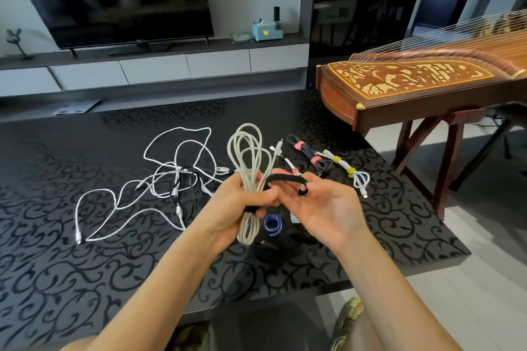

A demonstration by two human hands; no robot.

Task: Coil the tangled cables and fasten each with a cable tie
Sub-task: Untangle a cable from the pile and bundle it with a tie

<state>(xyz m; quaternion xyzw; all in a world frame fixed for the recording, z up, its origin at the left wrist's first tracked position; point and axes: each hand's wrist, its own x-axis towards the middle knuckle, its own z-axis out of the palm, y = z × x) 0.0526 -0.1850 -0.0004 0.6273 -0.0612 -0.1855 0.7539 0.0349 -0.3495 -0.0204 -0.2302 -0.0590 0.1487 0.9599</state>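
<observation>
My left hand grips a coiled grey-white cable around its middle, loops standing up above my fist and hanging below it. A black cable tie wraps the coil under my left fingers and arcs over to my right hand, which pinches its free end. A tangle of white and black cables lies on the table to the left. Behind my hands lie a dark coiled cable with pink ties and a white coiled cable with yellow ties.
A blue rolled tie lies on the black patterned table just below my hands. A wooden zither on a stand stands at the right. A TV unit runs along the back wall.
</observation>
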